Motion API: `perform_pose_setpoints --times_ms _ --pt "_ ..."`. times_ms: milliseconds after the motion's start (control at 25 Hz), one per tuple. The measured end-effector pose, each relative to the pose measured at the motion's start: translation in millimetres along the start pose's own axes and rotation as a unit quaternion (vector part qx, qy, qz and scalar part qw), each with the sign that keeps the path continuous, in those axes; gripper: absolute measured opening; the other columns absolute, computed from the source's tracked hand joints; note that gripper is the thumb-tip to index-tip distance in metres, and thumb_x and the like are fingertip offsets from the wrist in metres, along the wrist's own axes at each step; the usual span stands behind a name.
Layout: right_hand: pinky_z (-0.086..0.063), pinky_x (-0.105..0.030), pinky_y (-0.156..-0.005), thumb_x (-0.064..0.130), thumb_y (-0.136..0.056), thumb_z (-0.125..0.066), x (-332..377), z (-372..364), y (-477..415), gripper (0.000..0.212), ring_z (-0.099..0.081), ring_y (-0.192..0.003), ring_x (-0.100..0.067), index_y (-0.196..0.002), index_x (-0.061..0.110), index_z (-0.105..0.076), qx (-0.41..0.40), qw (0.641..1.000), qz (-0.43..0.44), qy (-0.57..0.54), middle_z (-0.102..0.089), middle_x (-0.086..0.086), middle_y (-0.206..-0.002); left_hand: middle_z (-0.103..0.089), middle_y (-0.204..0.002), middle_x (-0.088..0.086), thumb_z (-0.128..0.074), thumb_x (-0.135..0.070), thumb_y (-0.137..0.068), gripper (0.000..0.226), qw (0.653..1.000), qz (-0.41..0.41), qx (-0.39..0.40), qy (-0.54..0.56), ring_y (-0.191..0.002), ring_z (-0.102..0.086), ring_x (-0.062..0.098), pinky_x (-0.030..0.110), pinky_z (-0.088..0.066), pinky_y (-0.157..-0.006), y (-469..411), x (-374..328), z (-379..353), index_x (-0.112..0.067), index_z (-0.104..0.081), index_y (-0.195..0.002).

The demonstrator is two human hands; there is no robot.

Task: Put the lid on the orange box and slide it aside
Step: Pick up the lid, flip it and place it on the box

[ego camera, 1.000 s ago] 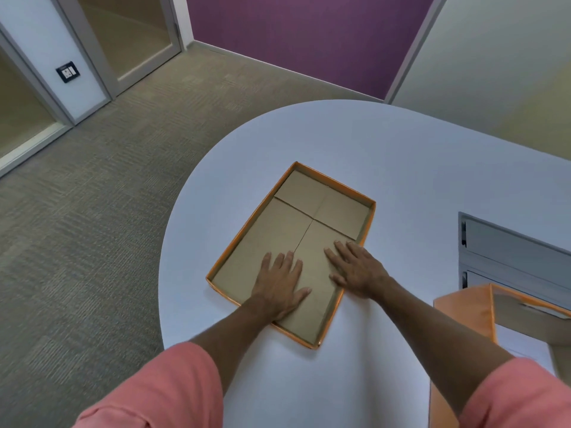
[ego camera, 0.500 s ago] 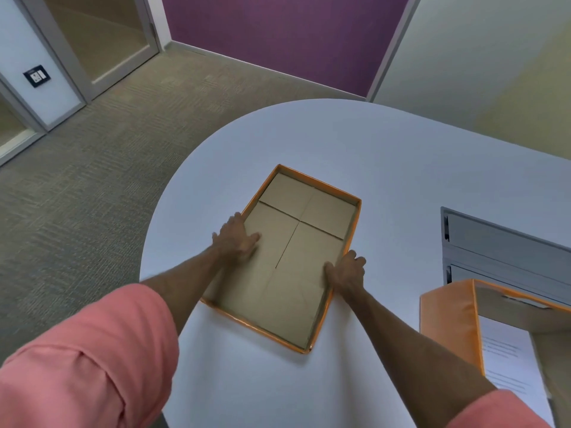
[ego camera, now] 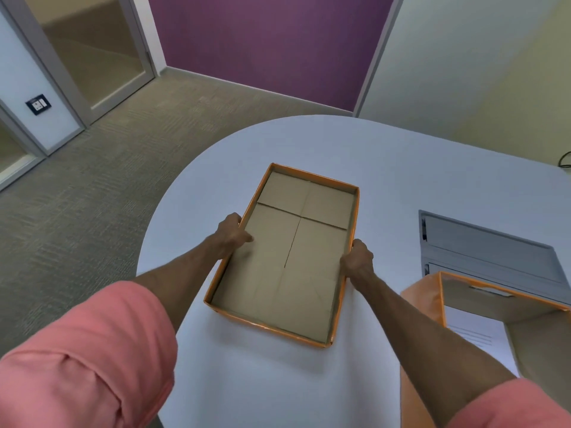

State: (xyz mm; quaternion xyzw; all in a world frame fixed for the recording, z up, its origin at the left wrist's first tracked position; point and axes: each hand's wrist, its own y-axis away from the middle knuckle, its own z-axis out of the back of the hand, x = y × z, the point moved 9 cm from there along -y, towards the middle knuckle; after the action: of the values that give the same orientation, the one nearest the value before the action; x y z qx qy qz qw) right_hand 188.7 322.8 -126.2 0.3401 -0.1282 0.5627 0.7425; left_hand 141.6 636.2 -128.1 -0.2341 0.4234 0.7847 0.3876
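Both hands grip lid (ego camera: 287, 267) long sides: left hand (ego camera: 230, 233), right hand (ego camera: 357, 257). Lid inverted, long axis away from you. Orange box (ego camera: 494, 322) lies right, nearer right hand.

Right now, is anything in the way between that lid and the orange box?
Nothing visible. Both hands, left and right, grip the lid; only bare table lies between it and the open box at the right.
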Motion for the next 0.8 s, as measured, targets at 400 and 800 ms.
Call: perform_pose_setpoints --times_ms 400,800 --pt "-0.039 -0.029 -0.065 -0.008 -0.087 -0.042 -24 191 26 0.016 -0.050 -0.078 -0.024 -0.087 0.000 -0.056 -0.102 0.991 0.072 -0.046 -0.056 -0.015 -0.092 -0.046 -0.139 0.020 -0.065 0.019 -0.076 0.070 0.989 -0.128 0.006 0.075 -0.124 -0.050 0.034 0.034 -0.050 -0.082 104 -146 -36 -0.004 -0.041 -0.137" --pt "-0.052 -0.033 -0.069 -0.004 -0.087 -0.056 -165 309 87 0.020 -0.067 -0.085 -0.032 -0.103 -0.010 -0.067 -0.123 0.986 0.049 -0.099 -0.070 -0.020 -0.091 -0.058 -0.121 0.018 -0.067 0.016 -0.074 0.053 0.980 -0.177 -0.041 0.081 -0.096 -0.058 0.021 0.025 -0.053 -0.064 229 -191 -148 -0.003 -0.054 -0.121"
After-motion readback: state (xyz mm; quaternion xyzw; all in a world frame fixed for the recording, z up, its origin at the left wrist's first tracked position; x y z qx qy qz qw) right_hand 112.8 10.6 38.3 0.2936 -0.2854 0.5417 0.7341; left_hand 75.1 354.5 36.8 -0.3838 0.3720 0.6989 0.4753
